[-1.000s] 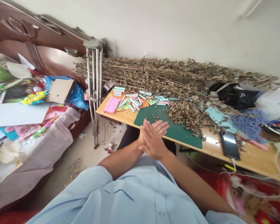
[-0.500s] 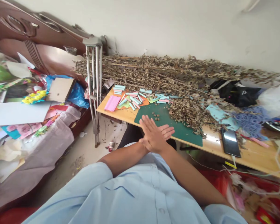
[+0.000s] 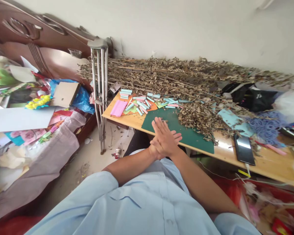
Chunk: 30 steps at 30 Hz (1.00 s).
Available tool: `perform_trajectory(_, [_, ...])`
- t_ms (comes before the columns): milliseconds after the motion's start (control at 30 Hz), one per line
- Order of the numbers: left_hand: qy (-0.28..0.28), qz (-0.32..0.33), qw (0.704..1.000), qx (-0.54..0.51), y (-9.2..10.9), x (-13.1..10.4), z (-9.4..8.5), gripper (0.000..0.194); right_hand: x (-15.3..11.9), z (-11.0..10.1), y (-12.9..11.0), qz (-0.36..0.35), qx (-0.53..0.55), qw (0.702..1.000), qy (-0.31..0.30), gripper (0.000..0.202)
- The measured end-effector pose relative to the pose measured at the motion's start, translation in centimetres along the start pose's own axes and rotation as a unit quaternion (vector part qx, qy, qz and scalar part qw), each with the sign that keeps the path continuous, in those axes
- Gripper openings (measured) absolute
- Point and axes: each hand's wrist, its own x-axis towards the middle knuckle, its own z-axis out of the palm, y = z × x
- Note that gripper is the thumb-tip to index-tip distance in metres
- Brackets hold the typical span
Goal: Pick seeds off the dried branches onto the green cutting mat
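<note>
My right hand (image 3: 165, 138) lies flat across my left hand (image 3: 156, 150), palm against palm, at the front edge of the green mat (image 3: 191, 138). Its fingers are stretched out and point up and left. The left hand's fingers show beyond it, stretched to the right. Whatever may be between the palms is hidden. Small brown balls on the mat are mostly covered by my right fingertips. A heap of dry leaves (image 3: 198, 117) sits on the mat's right part. Blue and pink paper rolls (image 3: 143, 104) lie on coloured sheets at the left, beside a pink stack (image 3: 118, 108).
Dried leafy stalks (image 3: 161, 73) run along the wall. On the desk's right are a phone (image 3: 244, 149) with a cable, blue yarn (image 3: 267, 126) and light-blue paper (image 3: 232, 120). Metal crutches (image 3: 102, 85) stand at the desk's left end, near a cluttered bed (image 3: 51, 147).
My right hand has slid slightly up and right over my left hand, and its fingertips now cover most of the small balls. The view has shifted a little.
</note>
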Motion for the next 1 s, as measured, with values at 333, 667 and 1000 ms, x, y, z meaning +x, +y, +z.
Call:
perform_trajectory(333, [0.103,-0.133,0.985,0.031,1.8,2.0,-3.3,0.051,-3.5,-1.8,6.4,0.144,-0.066,0.961,0.226,0.056])
perform_trajectory(667, [0.139,0.084,0.95,0.268,9.0,8.7,-2.2,0.054,-8.1,0.4,13.2,0.231,-0.094,0.93,0.271,0.046])
perform_trajectory(1000, [0.144,0.105,0.907,0.38,9.2,10.6,-3.5,0.047,-7.9,0.0,12.7,0.253,-0.064,0.926,0.273,0.046])
